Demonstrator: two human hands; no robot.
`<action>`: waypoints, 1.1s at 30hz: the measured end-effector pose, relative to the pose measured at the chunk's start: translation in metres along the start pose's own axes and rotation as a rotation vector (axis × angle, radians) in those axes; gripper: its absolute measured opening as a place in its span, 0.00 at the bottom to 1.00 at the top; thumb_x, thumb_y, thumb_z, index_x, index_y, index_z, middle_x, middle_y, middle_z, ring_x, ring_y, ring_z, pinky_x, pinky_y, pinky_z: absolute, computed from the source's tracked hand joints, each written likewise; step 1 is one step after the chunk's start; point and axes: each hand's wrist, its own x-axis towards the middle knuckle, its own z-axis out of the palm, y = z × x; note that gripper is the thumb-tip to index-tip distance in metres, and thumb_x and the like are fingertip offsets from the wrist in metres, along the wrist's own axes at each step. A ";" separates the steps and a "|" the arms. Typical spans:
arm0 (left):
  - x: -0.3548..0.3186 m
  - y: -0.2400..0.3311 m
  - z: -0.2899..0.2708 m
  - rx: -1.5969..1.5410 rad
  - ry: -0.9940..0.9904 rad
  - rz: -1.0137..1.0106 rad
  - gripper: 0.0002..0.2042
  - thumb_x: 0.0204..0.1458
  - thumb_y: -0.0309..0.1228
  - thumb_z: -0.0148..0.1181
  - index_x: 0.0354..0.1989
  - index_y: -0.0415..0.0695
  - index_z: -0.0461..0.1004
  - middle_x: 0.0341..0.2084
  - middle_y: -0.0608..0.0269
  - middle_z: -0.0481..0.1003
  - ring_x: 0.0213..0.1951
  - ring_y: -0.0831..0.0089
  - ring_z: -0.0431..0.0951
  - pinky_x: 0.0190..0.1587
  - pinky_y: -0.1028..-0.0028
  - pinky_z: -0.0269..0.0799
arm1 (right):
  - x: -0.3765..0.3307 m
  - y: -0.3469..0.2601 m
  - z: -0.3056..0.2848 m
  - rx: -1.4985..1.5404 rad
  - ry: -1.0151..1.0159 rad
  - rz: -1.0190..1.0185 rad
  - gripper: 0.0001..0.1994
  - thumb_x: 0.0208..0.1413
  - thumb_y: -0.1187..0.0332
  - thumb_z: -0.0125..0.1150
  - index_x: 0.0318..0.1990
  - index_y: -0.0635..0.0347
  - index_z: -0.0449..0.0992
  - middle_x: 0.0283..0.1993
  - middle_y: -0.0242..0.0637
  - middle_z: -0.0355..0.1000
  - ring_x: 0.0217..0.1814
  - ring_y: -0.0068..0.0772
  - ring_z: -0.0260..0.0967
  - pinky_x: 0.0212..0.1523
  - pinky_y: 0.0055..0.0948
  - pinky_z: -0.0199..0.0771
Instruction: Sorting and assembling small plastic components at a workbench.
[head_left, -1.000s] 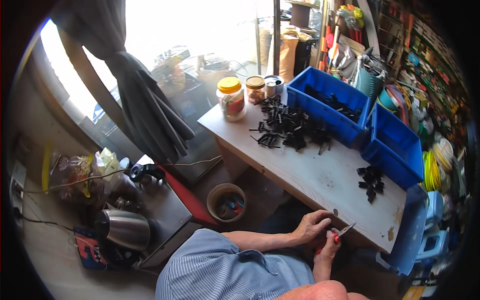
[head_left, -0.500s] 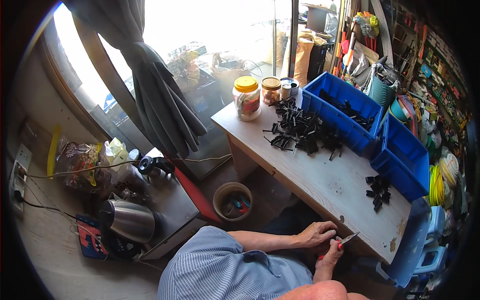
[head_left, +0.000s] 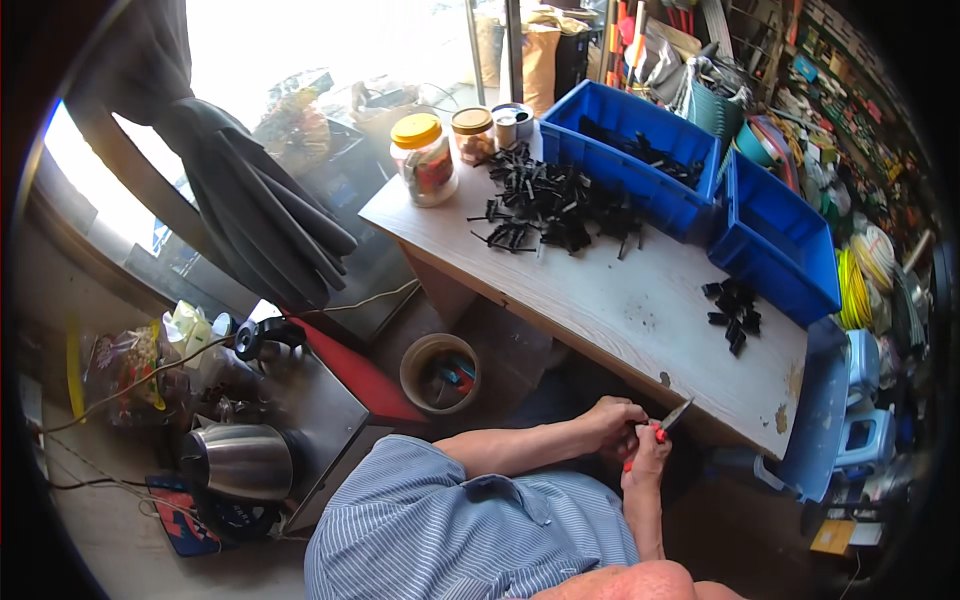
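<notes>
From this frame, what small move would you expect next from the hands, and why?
Probably a short cut: the right hand holds a red-handled knife with its blade raised beside the left hand, whose fingers pinch something too small to identify, below the table edge.

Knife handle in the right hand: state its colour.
Red, on the knife held by the right hand; head view.

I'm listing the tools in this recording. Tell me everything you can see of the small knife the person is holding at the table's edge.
The small knife with a red handle and a narrow, pale metal blade sits in the right hand, red showing between the fingers. The blade slants up and to the right, its tip over the near edge of the pale wooden table. The left hand closes beside it; anything pinched there is too small to tell.
</notes>
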 end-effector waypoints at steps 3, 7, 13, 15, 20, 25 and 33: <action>0.005 -0.005 0.000 -0.040 0.030 -0.074 0.08 0.53 0.33 0.56 0.33 0.42 0.74 0.14 0.57 0.71 0.13 0.67 0.71 0.16 0.65 0.69 | -0.008 -0.009 0.010 -0.051 0.030 0.005 0.05 0.55 0.69 0.58 0.28 0.53 0.70 0.21 0.25 0.63 0.19 0.18 0.59 0.20 0.21 0.61; -0.003 -0.006 0.005 -0.028 0.081 -0.194 0.09 0.53 0.34 0.57 0.29 0.41 0.74 0.13 0.57 0.70 0.13 0.65 0.71 0.17 0.63 0.70 | -0.017 -0.008 0.009 -0.096 0.088 0.031 0.05 0.55 0.69 0.59 0.28 0.54 0.70 0.21 0.25 0.62 0.19 0.19 0.59 0.20 0.22 0.60; -0.016 0.000 0.001 -0.035 -0.011 -0.132 0.06 0.55 0.30 0.57 0.31 0.41 0.75 0.12 0.62 0.68 0.12 0.69 0.71 0.16 0.70 0.67 | -0.020 -0.004 0.003 -0.096 0.025 -0.029 0.06 0.57 0.69 0.60 0.29 0.54 0.70 0.21 0.26 0.62 0.20 0.19 0.59 0.21 0.24 0.61; -0.017 0.003 0.003 0.029 -0.040 -0.003 0.07 0.58 0.32 0.58 0.31 0.42 0.72 0.13 0.64 0.68 0.12 0.72 0.69 0.16 0.74 0.63 | -0.015 -0.005 0.003 -0.063 0.048 -0.016 0.07 0.58 0.69 0.60 0.29 0.53 0.70 0.21 0.25 0.62 0.21 0.18 0.59 0.21 0.22 0.61; -0.015 0.017 0.000 0.062 -0.076 0.131 0.11 0.61 0.36 0.59 0.30 0.43 0.71 0.11 0.65 0.66 0.12 0.75 0.66 0.15 0.75 0.61 | -0.006 -0.019 0.012 0.021 -0.052 -0.061 0.10 0.57 0.71 0.60 0.26 0.51 0.66 0.21 0.23 0.61 0.20 0.15 0.58 0.19 0.19 0.59; -0.026 0.030 -0.002 0.093 -0.131 0.150 0.11 0.65 0.38 0.55 0.35 0.43 0.72 0.17 0.69 0.70 0.18 0.80 0.70 0.20 0.79 0.61 | -0.007 -0.035 0.023 0.060 -0.066 -0.060 0.06 0.55 0.73 0.57 0.29 0.54 0.67 0.21 0.27 0.65 0.20 0.19 0.64 0.21 0.21 0.68; -0.046 0.025 0.000 0.253 -0.155 0.354 0.10 0.67 0.35 0.53 0.41 0.40 0.73 0.26 0.68 0.75 0.27 0.82 0.75 0.30 0.81 0.71 | -0.018 -0.042 0.016 0.082 -0.109 -0.036 0.04 0.52 0.75 0.56 0.34 0.58 0.69 0.28 0.31 0.68 0.24 0.22 0.68 0.24 0.21 0.72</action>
